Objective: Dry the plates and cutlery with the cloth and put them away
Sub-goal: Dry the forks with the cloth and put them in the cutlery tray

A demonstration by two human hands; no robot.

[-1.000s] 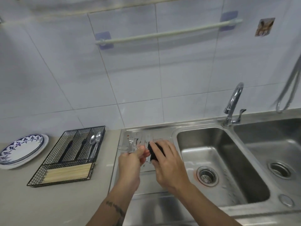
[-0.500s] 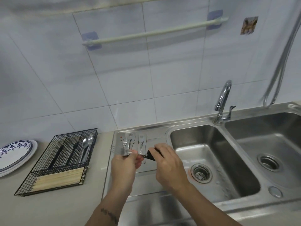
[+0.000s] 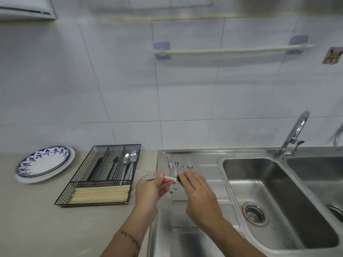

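My left hand (image 3: 150, 190) grips a metal fork (image 3: 146, 174) near its head, tines pointing left toward the black wire cutlery tray (image 3: 79, 184). My right hand (image 3: 196, 190) is closed on a dark cloth (image 3: 179, 179) wrapped around the fork's handle end. Several more forks (image 3: 173, 164) lie on the steel drainboard (image 3: 204, 190) just behind my hands. The tray holds two spoons (image 3: 130, 162), dark-handled cutlery and pale chopsticks (image 3: 100, 194). A stack of plates (image 3: 44, 164), blue-patterned on top, sits at the far left of the counter.
A double steel sink (image 3: 269, 201) with a tap (image 3: 295, 134) lies to the right. A towel rail (image 3: 232, 51) is fixed on the tiled wall above. Beige counter (image 3: 37, 219) extends left of the drainboard.
The view has swung left. My left hand has drawn the fork leftward toward the cutlery tray while my right hand slides the cloth along its handle.
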